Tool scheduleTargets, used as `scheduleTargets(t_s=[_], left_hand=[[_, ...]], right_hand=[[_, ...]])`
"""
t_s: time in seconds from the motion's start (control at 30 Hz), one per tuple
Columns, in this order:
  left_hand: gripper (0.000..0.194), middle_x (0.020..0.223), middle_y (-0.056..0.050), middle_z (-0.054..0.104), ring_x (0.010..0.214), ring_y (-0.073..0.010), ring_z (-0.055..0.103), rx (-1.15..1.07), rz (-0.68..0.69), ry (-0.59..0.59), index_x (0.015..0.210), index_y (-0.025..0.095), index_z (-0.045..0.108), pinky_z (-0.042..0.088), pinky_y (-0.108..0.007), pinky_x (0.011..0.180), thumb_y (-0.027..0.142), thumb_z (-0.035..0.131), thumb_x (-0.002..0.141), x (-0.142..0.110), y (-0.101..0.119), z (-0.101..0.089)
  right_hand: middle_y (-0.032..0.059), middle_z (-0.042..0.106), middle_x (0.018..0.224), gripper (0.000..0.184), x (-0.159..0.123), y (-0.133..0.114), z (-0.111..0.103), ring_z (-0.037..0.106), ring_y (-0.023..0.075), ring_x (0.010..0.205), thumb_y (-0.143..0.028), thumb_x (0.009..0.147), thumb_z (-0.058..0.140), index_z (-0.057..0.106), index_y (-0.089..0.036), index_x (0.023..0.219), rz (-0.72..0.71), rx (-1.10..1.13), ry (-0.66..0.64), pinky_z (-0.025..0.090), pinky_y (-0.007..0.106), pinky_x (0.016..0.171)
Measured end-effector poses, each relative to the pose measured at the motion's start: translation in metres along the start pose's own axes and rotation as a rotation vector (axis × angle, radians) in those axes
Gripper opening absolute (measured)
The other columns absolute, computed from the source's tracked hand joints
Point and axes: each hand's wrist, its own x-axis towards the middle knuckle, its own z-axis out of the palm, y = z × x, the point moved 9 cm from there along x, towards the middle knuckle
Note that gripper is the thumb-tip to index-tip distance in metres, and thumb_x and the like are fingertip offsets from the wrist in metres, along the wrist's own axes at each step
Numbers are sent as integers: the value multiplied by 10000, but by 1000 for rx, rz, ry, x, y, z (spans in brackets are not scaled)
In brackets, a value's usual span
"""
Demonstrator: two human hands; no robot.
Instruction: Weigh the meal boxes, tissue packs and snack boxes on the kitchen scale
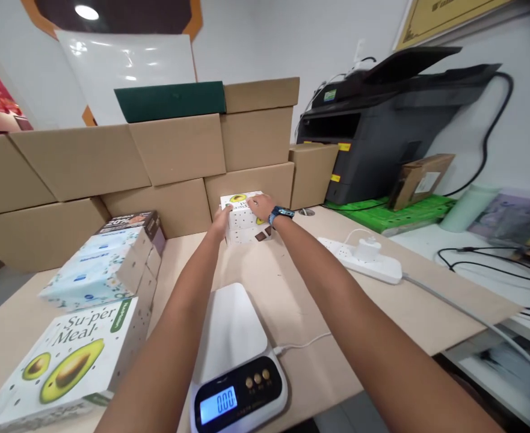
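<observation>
Both my arms reach to the back of the table, where a white Super Meal box [245, 220] with avocado pictures sits on top of another white box [247, 235]. My left hand [222, 221] grips the upper box's left side, the thumb near its top edge. Over its top right corner lies my right hand [261, 207], fingers bent onto the box, a dark watch [281, 211] on the wrist. Between my forearms stands a white digital scale [235, 331], its plate bare and its display reading 0.00.
Stacked cardboard boxes [178, 150] line the table's back edge. Tissue packs [97, 264] and a larger Super Meal box [61, 361] stand at left. On the right are a white power strip [382, 267], a green flat package [373, 215] and a black printer [373, 120].
</observation>
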Motion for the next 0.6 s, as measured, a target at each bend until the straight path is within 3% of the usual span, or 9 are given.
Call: scheduleTargets(t_s=[0.2, 0.4, 0.6], left_hand=[[416, 1216, -99, 771, 1087, -209, 762, -9, 16, 18, 1305, 145, 702, 664, -432, 1006, 478, 705, 1056, 12, -3, -4], [394, 915, -98, 829, 1062, -326, 804, -43, 49, 33, 1165, 188, 704, 645, -465, 1014, 448, 834, 899, 10, -4, -4], [506, 954, -99, 840, 1137, -363, 803, -77, 48, -12, 1188, 213, 659, 637, -474, 1039, 469, 884, 815, 9, -6, -3]], right_hand=[[131, 637, 1517, 438, 6, 0, 4, 619, 264, 1421, -474, 1076, 674, 686, -178, 1399, 5, -55, 12, 537, 542, 1244], [132, 638, 1521, 444, 5, 1, 4, 606, 272, 1448, -476, 1077, 672, 688, -173, 1400, -13, -55, 1, 512, 560, 1269], [133, 631, 1536, 445, 4, 3, 3, 597, 273, 1463, -484, 1079, 667, 692, -175, 1398, 9, -23, 5, 495, 566, 1285]])
